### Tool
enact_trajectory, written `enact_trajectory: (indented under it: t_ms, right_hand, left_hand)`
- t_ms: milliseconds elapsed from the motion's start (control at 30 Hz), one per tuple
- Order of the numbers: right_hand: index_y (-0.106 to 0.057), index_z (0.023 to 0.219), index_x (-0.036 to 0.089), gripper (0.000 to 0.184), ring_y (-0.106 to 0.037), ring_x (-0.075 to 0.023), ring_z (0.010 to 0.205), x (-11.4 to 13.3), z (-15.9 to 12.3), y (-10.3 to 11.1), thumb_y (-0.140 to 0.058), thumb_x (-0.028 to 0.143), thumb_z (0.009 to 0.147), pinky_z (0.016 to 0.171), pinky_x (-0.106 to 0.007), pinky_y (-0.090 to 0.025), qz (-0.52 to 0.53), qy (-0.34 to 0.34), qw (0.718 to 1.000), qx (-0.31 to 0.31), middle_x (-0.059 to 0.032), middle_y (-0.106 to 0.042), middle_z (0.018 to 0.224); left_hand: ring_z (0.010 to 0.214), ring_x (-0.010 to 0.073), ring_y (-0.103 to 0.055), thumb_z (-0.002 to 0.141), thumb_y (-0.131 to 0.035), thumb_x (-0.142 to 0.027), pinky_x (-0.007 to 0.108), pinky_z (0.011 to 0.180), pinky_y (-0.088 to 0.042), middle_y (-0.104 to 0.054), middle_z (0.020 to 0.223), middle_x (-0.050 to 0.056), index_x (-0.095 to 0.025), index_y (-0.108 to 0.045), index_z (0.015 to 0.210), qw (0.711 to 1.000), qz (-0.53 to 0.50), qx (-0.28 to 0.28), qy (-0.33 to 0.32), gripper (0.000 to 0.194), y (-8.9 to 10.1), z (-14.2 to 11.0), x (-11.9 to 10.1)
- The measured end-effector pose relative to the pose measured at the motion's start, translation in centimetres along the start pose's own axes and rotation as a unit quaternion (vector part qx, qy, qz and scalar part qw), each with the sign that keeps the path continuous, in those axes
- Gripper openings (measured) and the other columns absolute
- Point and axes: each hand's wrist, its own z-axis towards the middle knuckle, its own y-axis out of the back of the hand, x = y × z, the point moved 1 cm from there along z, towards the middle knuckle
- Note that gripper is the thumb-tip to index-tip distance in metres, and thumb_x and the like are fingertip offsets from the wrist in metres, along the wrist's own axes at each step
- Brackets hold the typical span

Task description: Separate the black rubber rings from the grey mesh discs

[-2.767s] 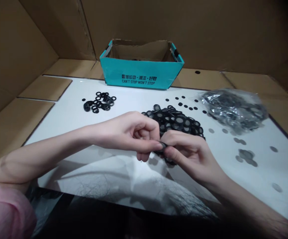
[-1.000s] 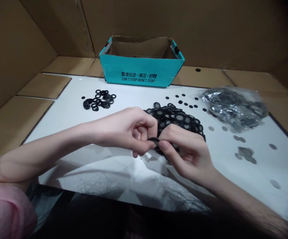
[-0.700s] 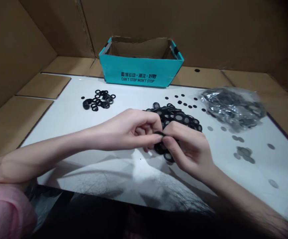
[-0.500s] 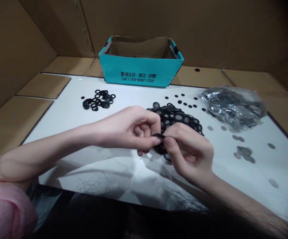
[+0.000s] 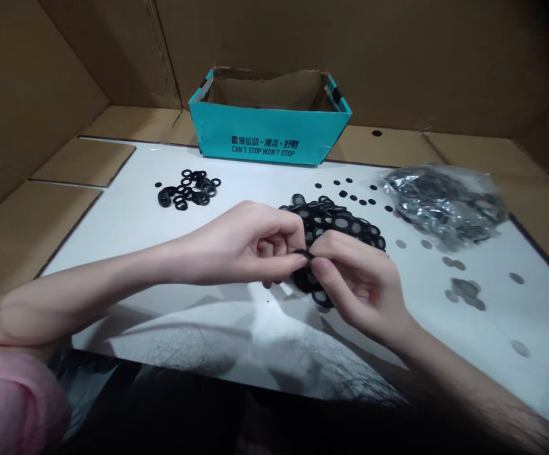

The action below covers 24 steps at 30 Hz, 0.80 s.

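Note:
My left hand (image 5: 250, 249) and my right hand (image 5: 359, 284) meet over the near edge of a heap of black rubber washers (image 5: 338, 224) on a white board (image 5: 127, 221). Both hands are closed in a pinch on one small black washer (image 5: 304, 254) held between the fingertips. Many washers in the heap still have grey discs in their middles. My right hand's lower fingers curl over more washers at the heap's near edge.
A small pile of hollow black rings (image 5: 187, 189) lies at the far left of the board. Small black dots (image 5: 350, 193) and grey discs (image 5: 466, 291) lie scattered to the right. A clear plastic bag of washers (image 5: 445, 202) sits far right. A teal cardboard box (image 5: 269, 136) stands behind.
The hands have stayed together at the heap, shifting only slightly while the fingers work the pinched washer. The piles and the bag have not moved.

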Motion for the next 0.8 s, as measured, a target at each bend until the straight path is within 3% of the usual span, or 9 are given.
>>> enact_trajectory:
  t_ms: [167, 367, 567, 667, 800]
  right_hand:
    - [-0.053, 0.073, 0.02, 0.019, -0.049, -0.0103, 0.06, 0.23, -0.12, -0.11, -0.051, 0.007, 0.088, 0.055, -0.025, -0.04, 0.017, -0.007, 1.0, -0.01, 0.0004, -0.053, 0.063]
    - [-0.054, 0.074, 0.02, 0.018, -0.048, -0.0112, 0.06, 0.44, -0.24, -0.62, -0.052, 0.008, 0.087, 0.055, -0.027, -0.039, 0.002, -0.009, 1.0, -0.022, -0.0003, -0.053, 0.064]
    - [-0.054, 0.081, 0.02, 0.013, -0.049, -0.0124, 0.063, 0.11, -0.12, -0.33, -0.053, 0.008, 0.087, 0.057, -0.028, -0.04, -0.04, 0.013, 0.999, 0.007, -0.0013, -0.054, 0.067]
    - [-0.053, 0.079, 0.02, 0.015, -0.048, -0.0114, 0.062, -0.09, -0.04, -0.12, -0.052, 0.008, 0.088, 0.055, -0.026, -0.039, -0.024, 0.008, 1.0, -0.008, -0.0003, -0.052, 0.066]
    - [-0.053, 0.079, 0.021, 0.015, -0.049, -0.012, 0.061, -0.11, 0.02, -0.09, -0.051, 0.009, 0.088, 0.055, -0.027, -0.038, -0.023, 0.012, 1.0, -0.008, -0.0008, -0.053, 0.067]
  left_hand:
    - [0.054, 0.0077, -0.059, 0.084, -0.061, -0.024, 0.013, 0.047, -0.043, -0.06, 0.058, -0.002, -0.014, -0.055, 0.076, 0.997, -0.057, 0.034, 0.035, 0.015, 0.1, 0.22, 0.23]
    - [0.053, 0.0065, -0.056, 0.078, -0.061, -0.014, 0.013, 0.048, -0.042, -0.056, 0.056, -0.004, -0.013, -0.054, 0.071, 0.997, -0.016, 0.073, 0.024, 0.011, 0.54, 0.49, 0.19]
    - [0.062, 0.0056, -0.053, 0.082, -0.058, -0.015, 0.012, 0.054, -0.042, -0.06, 0.068, -0.003, -0.013, -0.059, 0.078, 0.994, 0.099, 0.008, -0.042, 0.005, 0.77, 0.05, -0.13]
    - [0.069, 0.0058, -0.059, 0.088, -0.053, -0.017, 0.011, 0.056, -0.044, -0.065, 0.076, -0.002, -0.014, -0.057, 0.087, 0.996, 0.08, -0.01, -0.045, 0.005, 0.53, -0.05, -0.27]
    - [0.063, 0.0053, -0.06, 0.087, -0.056, -0.016, 0.011, 0.054, -0.045, -0.064, 0.069, -0.003, -0.014, -0.056, 0.086, 0.998, 0.044, -0.023, -0.043, 0.002, 0.05, 0.04, -0.12]
